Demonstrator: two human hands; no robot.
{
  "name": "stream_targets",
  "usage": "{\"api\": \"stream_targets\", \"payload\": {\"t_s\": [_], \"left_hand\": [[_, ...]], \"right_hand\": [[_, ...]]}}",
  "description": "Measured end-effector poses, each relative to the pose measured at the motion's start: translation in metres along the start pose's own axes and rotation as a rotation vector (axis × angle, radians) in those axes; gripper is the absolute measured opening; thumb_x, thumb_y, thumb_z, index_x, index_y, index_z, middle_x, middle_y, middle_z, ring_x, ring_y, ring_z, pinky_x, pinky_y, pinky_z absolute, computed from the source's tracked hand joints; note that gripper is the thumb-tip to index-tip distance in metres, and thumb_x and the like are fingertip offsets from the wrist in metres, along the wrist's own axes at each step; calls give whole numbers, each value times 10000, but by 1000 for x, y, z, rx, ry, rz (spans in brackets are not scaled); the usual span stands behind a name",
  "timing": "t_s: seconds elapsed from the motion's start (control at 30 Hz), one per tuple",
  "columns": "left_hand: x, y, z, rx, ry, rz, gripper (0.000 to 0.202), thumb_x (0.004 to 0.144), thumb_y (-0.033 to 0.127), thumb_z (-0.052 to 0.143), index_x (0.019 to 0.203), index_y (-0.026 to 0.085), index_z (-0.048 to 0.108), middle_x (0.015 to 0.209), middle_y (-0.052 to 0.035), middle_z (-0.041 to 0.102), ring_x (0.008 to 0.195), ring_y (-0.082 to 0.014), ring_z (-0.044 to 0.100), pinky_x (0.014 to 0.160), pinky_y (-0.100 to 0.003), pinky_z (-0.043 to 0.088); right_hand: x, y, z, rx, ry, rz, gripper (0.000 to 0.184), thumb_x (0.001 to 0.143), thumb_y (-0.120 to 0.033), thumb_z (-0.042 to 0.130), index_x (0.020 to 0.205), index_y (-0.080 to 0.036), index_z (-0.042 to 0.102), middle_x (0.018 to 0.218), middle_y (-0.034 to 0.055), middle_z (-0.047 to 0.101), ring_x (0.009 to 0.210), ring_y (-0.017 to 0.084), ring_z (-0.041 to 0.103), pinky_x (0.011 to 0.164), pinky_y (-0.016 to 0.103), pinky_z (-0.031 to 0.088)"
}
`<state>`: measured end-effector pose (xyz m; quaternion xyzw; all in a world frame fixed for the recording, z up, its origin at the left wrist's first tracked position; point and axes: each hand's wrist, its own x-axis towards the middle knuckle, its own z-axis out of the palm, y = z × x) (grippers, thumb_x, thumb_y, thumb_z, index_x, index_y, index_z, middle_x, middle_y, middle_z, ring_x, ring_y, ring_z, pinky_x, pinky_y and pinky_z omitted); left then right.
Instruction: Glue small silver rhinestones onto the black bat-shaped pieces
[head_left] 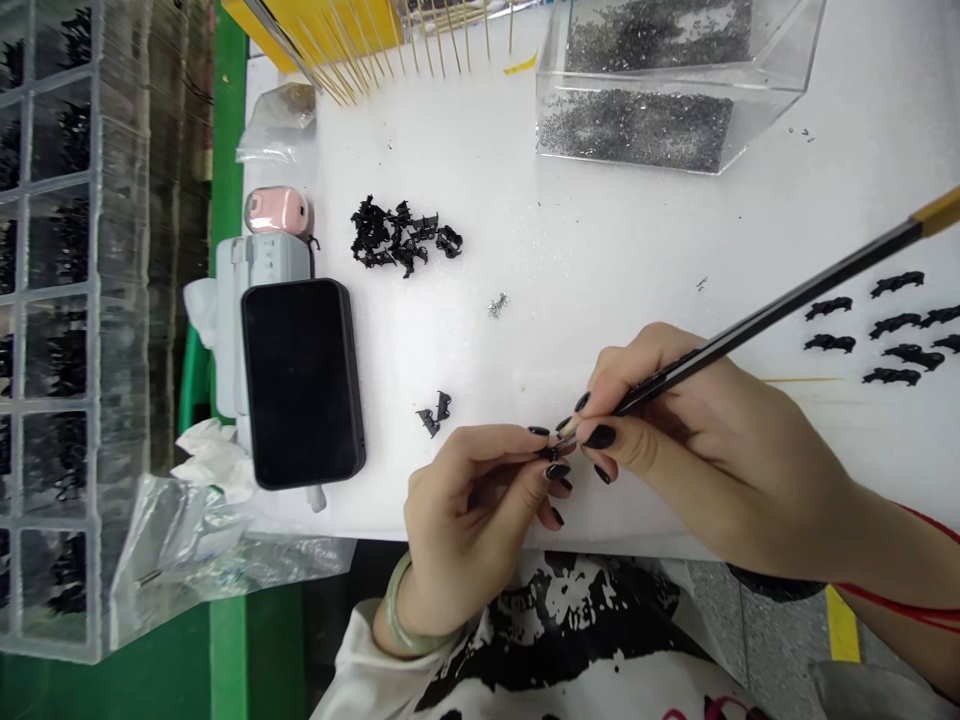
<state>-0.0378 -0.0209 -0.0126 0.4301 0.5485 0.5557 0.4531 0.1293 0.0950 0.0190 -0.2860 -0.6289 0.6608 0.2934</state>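
Left hand: my fingers curled, pinching a small black part.
Right hand: my fingers closed round a long stick, tip at the part.

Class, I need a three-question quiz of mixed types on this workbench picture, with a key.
1. True or false: the right hand holds a thin stick.
2. What does the left hand pinch? A) a small black part B) the phone C) a bag
3. Fill in: the clear bin holds tiny ____ bits.

Key: 1 true; 2 A; 3 grey.
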Motion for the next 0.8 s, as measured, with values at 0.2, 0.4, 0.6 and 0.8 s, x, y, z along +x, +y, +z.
{"api": "stream_targets", "payload": {"t_s": [0.2,0.4,0.6,0.8], "left_hand": [[0,1,0,42,14,-14,406,938,-67,683,1167,268,675,968,66,815,645,-56,779,595,-82,650],[0,5,0,89,47,-63,369,943,-47,678,1105,284,692,971,70,826,623,-63,773,561,-87,641],[1,14,5,111,93,-131,259,953,34,692,1033,277,727,919,36,843,582,-121,772,486,-141,641],[-6,25,21,228,354,-273,237,889,460,841,893,242,746,759,5,806,490,-137,713,411,-138,587]], "right_hand": [[1,0,2,-1,5,-9,198,1004,-25,526,983,-220,559,784,-67,587,697,59,627,611,167,533],[-3,0,-2,45,-7,9,104,1045,-136,578,1004,-231,567,790,-43,620,676,97,649,579,213,545],[-11,-9,-28,-207,570,-69,106,1015,-200,720,1049,-275,654,943,-10,749,592,100,683,532,243,578],[-14,-4,-60,-564,694,74,133,949,-152,729,909,-278,735,944,-14,752,724,119,785,500,146,583]]}}
